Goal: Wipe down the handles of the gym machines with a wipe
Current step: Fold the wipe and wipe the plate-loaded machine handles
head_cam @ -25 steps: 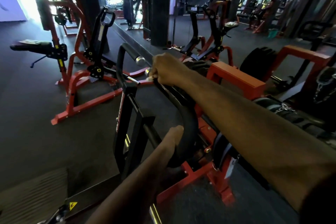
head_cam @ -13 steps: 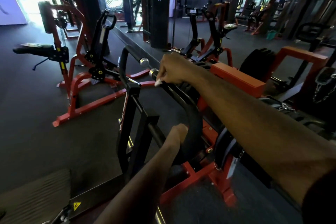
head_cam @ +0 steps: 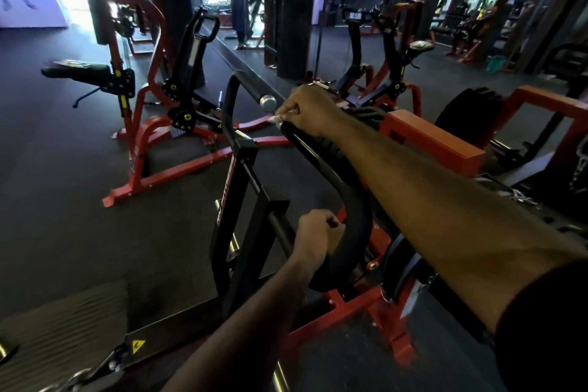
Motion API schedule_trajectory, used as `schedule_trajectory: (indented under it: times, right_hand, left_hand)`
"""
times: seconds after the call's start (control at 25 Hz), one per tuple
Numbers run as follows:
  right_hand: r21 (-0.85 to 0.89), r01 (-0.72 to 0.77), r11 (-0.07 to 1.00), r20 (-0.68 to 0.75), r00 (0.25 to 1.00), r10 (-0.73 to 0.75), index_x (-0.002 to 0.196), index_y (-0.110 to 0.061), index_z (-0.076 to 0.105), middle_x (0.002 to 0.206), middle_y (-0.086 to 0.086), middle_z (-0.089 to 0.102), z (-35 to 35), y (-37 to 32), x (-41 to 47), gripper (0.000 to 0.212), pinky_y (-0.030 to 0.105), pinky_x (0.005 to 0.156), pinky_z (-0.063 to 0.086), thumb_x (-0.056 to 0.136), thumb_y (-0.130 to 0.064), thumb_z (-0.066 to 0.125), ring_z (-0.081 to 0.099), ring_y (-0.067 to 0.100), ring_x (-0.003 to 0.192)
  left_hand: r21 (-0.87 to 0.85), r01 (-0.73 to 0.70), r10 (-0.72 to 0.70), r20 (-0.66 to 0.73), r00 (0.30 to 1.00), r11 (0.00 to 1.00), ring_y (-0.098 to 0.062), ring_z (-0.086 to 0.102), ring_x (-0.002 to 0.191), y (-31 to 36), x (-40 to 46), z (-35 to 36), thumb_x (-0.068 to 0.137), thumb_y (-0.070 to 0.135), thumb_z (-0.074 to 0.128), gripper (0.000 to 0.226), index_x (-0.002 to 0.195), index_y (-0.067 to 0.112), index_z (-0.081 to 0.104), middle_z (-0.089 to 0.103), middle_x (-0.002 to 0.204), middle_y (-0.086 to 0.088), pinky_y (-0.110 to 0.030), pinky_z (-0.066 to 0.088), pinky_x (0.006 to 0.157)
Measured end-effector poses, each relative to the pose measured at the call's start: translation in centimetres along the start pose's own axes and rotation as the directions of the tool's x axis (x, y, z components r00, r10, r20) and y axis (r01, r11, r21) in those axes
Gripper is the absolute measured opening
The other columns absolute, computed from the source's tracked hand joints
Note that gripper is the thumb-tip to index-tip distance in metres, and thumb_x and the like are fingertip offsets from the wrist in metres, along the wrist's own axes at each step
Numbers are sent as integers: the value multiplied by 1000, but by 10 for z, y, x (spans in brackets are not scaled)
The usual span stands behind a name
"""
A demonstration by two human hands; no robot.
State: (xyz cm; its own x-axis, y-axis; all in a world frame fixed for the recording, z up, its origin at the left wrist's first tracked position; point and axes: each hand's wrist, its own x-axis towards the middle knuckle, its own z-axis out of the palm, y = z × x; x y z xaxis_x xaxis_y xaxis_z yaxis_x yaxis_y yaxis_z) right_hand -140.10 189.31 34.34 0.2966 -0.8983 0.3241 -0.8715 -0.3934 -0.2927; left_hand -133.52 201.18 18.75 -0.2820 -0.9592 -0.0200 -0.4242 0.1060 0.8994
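A black curved handle (head_cam: pixel 321 165) of a red and black gym machine runs from the lower middle up to its far end. My right hand (head_cam: pixel 310 110) is wrapped round that far end, with a white wipe (head_cam: pixel 277 118) sticking out from under the fingers. Lower down, my left hand (head_cam: pixel 313 234) grips the thick bend of the same handle. A second black handle (head_cam: pixel 248 86) with a chrome end cap (head_cam: pixel 268 102) sits just left of my right hand.
The machine's black frame (head_cam: pixel 237 232) and red base (head_cam: pixel 391 325) stand below my arms. Another red and black machine (head_cam: pixel 149 124) with a padded seat (head_cam: pixel 76 71) is at the left. A mirror wall (head_cam: pixel 413 25) and a dark pillar (head_cam: pixel 297 9) are beyond.
My right hand has slid with the wipe a little toward the handle's far end, and more of the wipe shows. My left hand has kept its hold on the bend.
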Motion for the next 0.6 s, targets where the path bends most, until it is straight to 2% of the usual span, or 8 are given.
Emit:
schedule_trajectory:
  times: [0.08,0.16,0.24,0.32,0.36,0.44,0.52,0.6]
  right_hand:
    - [-39,0,999,16,1000,0,100,-16,79,83,-11,64,4,-5,2,15,-1,55,32,87,-15,71,48,-4,64]
    - [-118,61,991,133,990,-45,96,-20,80,87,-9,67,-13,-7,-17,18,1,57,32,85,-10,69,52,-2,71]
    - [-183,107,977,275,960,-53,91,-22,79,83,-11,67,-29,-14,-45,18,3,62,37,81,-9,69,58,1,74]
    - [-314,157,936,299,952,-60,93,-17,76,91,-2,71,-27,-24,-58,16,22,71,52,78,-14,74,66,15,81]
    - [-409,200,890,267,959,-93,98,-14,73,97,6,70,-21,-33,-55,19,32,74,54,79,-15,73,67,23,84]
    - [-584,263,768,247,959,-140,109,-6,66,110,17,62,-3,-50,-37,21,40,73,52,89,-11,62,66,35,94]
    - [-667,284,689,244,957,-159,115,-3,64,118,20,59,11,-63,-16,25,42,73,51,95,-8,49,63,37,103]
    - [-722,318,615,292,945,-147,117,-3,63,119,17,61,16,-71,-8,28,41,73,49,98,-8,43,62,38,108]
  left_hand:
    - [-97,46,-54,-78,996,994,-5,47,60,-5,1,1,87,7,54,20,69,4,63,57,67,1,-12,35,52]
    - [-163,59,-74,-89,993,985,-4,53,60,-12,2,2,85,5,58,17,71,1,67,63,66,0,-14,38,52]
    - [-143,23,-34,-72,997,989,-5,55,59,-9,-2,3,83,7,62,15,70,3,67,64,65,0,-16,39,54]
    - [-175,-1,-9,-55,998,985,-5,51,57,-4,-1,1,82,6,60,18,64,6,63,58,60,1,-19,38,56]
    - [-165,0,-7,-38,999,986,-5,48,57,-2,0,-1,83,3,57,21,62,8,61,54,58,3,-21,37,58]
    - [-50,-19,20,31,999,999,-5,44,58,0,1,-2,86,0,57,20,68,4,62,49,59,3,-25,34,60]
    - [61,-40,35,74,997,997,-11,52,64,-2,4,-2,85,6,61,19,67,8,60,55,62,-1,-24,33,61]
    - [111,-30,19,98,995,993,-23,63,74,-4,5,-2,85,14,62,20,66,13,58,68,74,-11,-24,36,63]
